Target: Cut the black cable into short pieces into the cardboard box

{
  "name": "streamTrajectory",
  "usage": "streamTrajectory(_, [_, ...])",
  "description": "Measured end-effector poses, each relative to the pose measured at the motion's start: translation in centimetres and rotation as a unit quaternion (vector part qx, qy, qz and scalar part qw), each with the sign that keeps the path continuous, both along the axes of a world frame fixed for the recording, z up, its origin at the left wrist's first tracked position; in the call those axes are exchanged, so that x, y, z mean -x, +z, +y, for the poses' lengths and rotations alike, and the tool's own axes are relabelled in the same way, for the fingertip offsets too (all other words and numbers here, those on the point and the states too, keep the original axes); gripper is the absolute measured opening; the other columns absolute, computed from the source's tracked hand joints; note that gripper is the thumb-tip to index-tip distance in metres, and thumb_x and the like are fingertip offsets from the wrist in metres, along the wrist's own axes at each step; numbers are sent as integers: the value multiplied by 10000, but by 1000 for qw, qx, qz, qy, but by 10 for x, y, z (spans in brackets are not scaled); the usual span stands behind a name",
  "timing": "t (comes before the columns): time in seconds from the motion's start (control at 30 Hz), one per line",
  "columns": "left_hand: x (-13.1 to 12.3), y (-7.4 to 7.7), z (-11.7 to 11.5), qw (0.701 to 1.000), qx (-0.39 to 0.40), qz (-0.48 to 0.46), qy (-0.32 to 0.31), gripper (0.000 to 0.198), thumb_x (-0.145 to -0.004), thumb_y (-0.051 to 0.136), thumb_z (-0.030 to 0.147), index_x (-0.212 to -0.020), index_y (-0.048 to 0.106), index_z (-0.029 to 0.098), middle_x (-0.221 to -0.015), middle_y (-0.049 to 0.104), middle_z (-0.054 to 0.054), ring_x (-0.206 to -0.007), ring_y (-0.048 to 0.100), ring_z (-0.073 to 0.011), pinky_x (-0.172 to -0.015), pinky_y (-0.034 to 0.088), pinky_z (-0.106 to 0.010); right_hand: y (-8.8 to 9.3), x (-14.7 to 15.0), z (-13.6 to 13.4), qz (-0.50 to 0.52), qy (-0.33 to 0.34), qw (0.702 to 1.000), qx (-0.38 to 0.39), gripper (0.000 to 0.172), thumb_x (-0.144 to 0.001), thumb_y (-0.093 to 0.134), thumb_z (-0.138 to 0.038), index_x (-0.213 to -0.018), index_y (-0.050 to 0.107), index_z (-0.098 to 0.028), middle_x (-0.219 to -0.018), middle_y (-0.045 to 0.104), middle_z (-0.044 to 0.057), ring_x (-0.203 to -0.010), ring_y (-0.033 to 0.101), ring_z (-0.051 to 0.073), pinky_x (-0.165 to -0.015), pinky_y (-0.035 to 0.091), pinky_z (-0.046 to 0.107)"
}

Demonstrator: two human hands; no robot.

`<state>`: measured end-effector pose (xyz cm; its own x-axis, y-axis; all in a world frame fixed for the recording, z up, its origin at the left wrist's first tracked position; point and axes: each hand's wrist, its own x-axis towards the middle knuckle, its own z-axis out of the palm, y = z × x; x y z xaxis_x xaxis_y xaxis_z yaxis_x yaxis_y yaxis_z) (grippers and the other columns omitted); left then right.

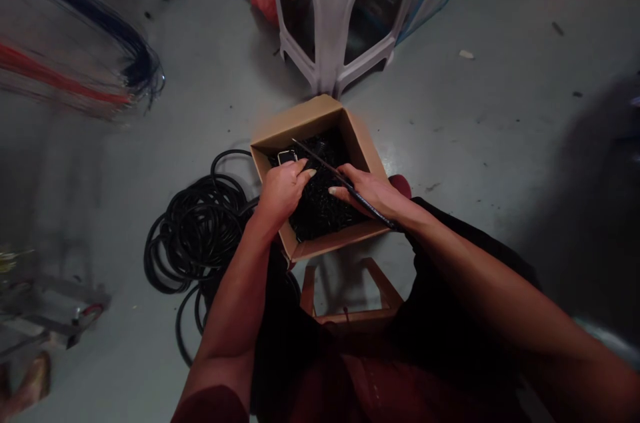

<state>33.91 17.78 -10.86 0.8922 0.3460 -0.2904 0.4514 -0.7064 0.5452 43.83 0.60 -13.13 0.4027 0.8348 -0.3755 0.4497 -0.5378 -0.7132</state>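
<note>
A cardboard box (295, 123) stands between my knees, filled with small black pieces (325, 209). My left hand (285, 186) is over the box's left side, fingers closed, beside a small pale-rimmed rectangular object (287, 157); what it holds is too small to tell. Over the right side of the box is my right hand (363, 189), its fingers wrapped around a black cable (367, 204). The cable's thin end points up and left across the box, and its other end reaches my right wrist.
Coiled black cable (200, 229) lies on the floor left of the box. A pale plastic stool (330, 16) stands just beyond it. Blue wires (107, 26) and red wires (60, 79) hang at the upper left. Someone's foot (33, 379) shows at the lower left.
</note>
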Motion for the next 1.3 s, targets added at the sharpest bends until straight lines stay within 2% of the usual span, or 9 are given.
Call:
streamTrajectory(0.13, [1,1,2,999,28,-9,19,322,-873,481,294,-1039,696,119,-956,681,-107,-890,600,-212,-833,419,-299,-3,-1,0,-24,8,1000,-16,276,-878,436,-401,-1042,491,-187,-969,619,112,-859,568,249,-706,391,345])
streamTrajectory(0.23, [3,1,6,994,99,-14,35,327,-870,474,307,-1049,675,121,-888,674,-80,-815,593,-182,-765,433,-283,-3,-1,0,-24,8,999,-20,250,-873,439,-368,-1040,490,-189,-963,620,112,-862,570,255,-707,389,348])
streamTrajectory(0.37, [5,3,12,970,241,-21,32,324,-876,465,357,-983,657,119,-825,648,-48,-687,544,-118,-662,429,-236,1,-4,-1,-18,8,999,-42,243,-870,451,-372,-1035,491,-200,-960,618,93,-837,566,239,-703,389,341])
streamTrajectory(0.47, [6,7,14,952,301,-42,34,341,-888,455,398,-881,654,120,-814,641,-47,-670,516,-98,-658,421,-224,6,-7,-3,-20,4,998,-54,239,-865,463,-380,-1022,497,-203,-953,617,79,-817,557,221,-699,387,329])
streamTrajectory(0.6, [7,9,15,931,356,-53,64,348,-864,505,441,-882,650,125,-829,653,-56,-699,539,-99,-689,436,-224,10,-9,-5,-29,8,997,-66,236,-867,465,-385,-1008,498,-198,-931,613,69,-799,546,205,-686,384,314])
streamTrajectory(0.77, [7,8,17,924,375,-41,65,348,-841,534,463,-867,634,131,-809,642,-41,-690,539,-96,-691,438,-225,7,-8,-5,-36,11,996,-76,194,-863,470,-346,-984,491,-195,-918,607,61,-781,546,192,-672,381,299])
streamTrajectory(1.03, [12,9,27,948,318,11,5,348,-876,467,441,-819,614,131,-787,611,-33,-683,515,-96,-674,426,-226,2,2,-1,-48,15,998,-32,184,-856,459,-310,-997,490,-195,-951,612,89,-812,552,212,-677,373,307])
streamTrajectory(1.3, [13,7,34,955,290,48,-32,340,-894,424,410,-782,585,133,-757,604,-24,-649,514,-88,-648,426,-219,0,9,0,-27,16,999,-11,153,-876,432,-329,-957,458,-202,-905,605,76,-774,554,199,-651,355,288])
